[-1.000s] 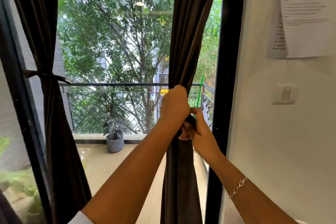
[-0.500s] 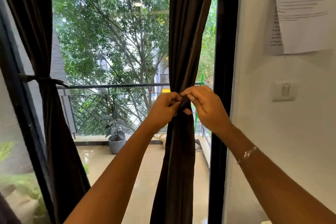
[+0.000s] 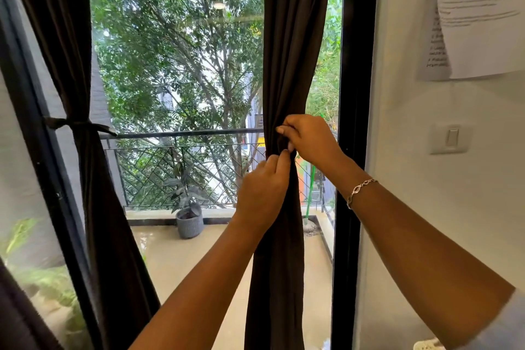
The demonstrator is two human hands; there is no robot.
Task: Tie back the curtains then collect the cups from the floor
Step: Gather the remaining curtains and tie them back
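**Second curtain at the knot, no cups in view**

At the far left, the left curtain (image 3: 93,193) hung cinched to a narrow waist by its tie band (image 3: 78,124), so that most of the glass stood open. I judged that half of the job done. Through the pane a potted plant (image 3: 189,220) sat on the balcony floor (outside, and no concern of mine).

Near the middle, the left hand (image 3: 264,193) reached up from below and pinched the cloth at the cinch point. I took this as a way to hold the bunch tight while the knot was worked. The right curtain (image 3: 289,51) hung gathered into one column just beside the dark window frame (image 3: 355,65), where a tie would need it to sit.

The right hand (image 3: 312,142) sat just above the left, its fingers curled round the same gathered cloth. I could not tell whether they held a separate tie or only curtain, since it was all dark on dark. A bracelet (image 3: 360,190) circled that wrist.

Further right, the wall carried a light switch (image 3: 451,138) and sheets of paper (image 3: 483,8). No cups showed anywhere, so that part of the task remained.
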